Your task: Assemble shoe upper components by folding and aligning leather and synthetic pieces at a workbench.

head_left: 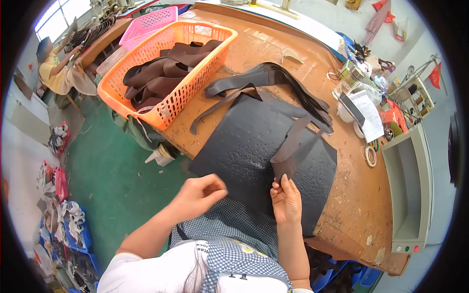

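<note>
A co-worker in yellow [51,68] sits at a far bench [110,32] beyond a pink basket [151,20]; blue crates [87,237] of scraps [73,217] stand on the green floor [107,180] at left, and a white sheet [370,119] and tape roll [367,157] lie near a grey casing [424,168] at right.

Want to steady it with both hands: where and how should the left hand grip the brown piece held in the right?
The brown piece is probably best pinched at its broad part's left edge, the left hand coming from the left: that edge faces it uncovered, while the right hand pinches the near end.
</note>
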Tool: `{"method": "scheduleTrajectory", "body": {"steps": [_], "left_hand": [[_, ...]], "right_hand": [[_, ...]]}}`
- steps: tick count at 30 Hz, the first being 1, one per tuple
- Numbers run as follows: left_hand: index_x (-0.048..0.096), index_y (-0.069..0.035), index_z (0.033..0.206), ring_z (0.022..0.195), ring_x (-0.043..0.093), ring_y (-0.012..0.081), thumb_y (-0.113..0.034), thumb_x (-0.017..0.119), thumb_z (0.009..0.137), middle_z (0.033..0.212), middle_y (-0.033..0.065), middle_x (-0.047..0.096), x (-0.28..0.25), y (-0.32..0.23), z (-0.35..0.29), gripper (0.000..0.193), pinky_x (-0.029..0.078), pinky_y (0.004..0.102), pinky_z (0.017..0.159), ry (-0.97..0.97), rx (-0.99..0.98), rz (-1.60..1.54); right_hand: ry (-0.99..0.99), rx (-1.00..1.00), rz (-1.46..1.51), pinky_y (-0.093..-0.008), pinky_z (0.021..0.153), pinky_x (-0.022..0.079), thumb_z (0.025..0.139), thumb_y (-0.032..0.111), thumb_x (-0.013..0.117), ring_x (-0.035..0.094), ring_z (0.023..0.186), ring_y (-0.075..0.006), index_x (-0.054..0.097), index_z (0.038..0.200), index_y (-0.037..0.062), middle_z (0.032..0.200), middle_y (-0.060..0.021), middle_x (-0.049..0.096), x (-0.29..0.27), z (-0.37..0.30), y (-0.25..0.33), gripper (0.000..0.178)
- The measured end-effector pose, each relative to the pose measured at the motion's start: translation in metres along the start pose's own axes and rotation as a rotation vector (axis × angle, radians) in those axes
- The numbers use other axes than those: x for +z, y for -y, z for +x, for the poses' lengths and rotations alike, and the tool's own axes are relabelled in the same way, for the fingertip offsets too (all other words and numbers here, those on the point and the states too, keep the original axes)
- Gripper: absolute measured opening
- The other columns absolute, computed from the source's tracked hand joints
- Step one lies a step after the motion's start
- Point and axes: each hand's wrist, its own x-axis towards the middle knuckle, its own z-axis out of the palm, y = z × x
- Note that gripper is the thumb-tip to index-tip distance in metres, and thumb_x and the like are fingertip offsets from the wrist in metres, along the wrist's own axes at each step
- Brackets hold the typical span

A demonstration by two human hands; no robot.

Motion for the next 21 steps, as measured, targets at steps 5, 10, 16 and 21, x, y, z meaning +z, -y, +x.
{"method": "scheduleTrajectory", "body": {"steps": [5, 10, 16, 21], "left_hand": [[0.066, 0.001, 0.097, 0.072, 0.061, 0.0057, -0.015, 0.073, 0.086, 0.08, 0.0027, 0.067, 0.055, -0.021, 0.047, 0.02, 0.05, 0.0223, 0.066, 0.039, 0.107, 0.007], [0.065, 0.001, 0.09, 0.068, 0.061, 0.0058, -0.022, 0.074, 0.086, 0.074, 0.0027, 0.067, 0.083, -0.013, 0.068, 0.025, 0.051, 0.0223, 0.065, 0.032, -0.003, -0.118], [0.064, 0.0, 0.084, 0.067, 0.06, 0.0049, -0.021, 0.073, 0.088, 0.073, 0.0016, 0.066, 0.077, -0.007, 0.07, 0.023, 0.05, 0.0215, 0.062, 0.046, -0.141, -0.23], [0.061, -0.002, 0.078, 0.065, 0.057, 0.0035, -0.016, 0.071, 0.089, 0.07, 0.0003, 0.063, 0.073, 0.001, 0.068, 0.02, 0.047, 0.0205, 0.058, 0.012, -0.067, -0.295]], "right_hand": [[-0.048, -0.037, -0.074, -0.0232, 0.069, 0.055, 0.09, 0.006, 0.068, 0.067, 0.078, -0.0124, 0.067, 0.1, 0.0056, 0.092, -0.0024, 0.069, 0.004, -0.011, -0.008, 0.01], [-0.056, -0.107, -0.118, -0.0234, 0.071, 0.057, 0.089, 0.004, 0.069, 0.068, 0.081, -0.0129, 0.066, 0.102, 0.0056, 0.095, -0.0039, 0.07, -0.001, -0.021, -0.009, 0.013], [-0.014, -0.131, -0.105, -0.0234, 0.071, 0.058, 0.088, 0.002, 0.069, 0.069, 0.082, -0.0143, 0.064, 0.105, 0.0049, 0.097, -0.0057, 0.07, 0.006, -0.018, -0.017, 0.018], [0.059, -0.107, -0.137, -0.0243, 0.07, 0.055, 0.089, 0.0, 0.064, 0.064, 0.078, -0.0129, 0.06, 0.113, 0.0067, 0.098, -0.0053, 0.067, 0.015, -0.016, -0.02, 0.026]]}}
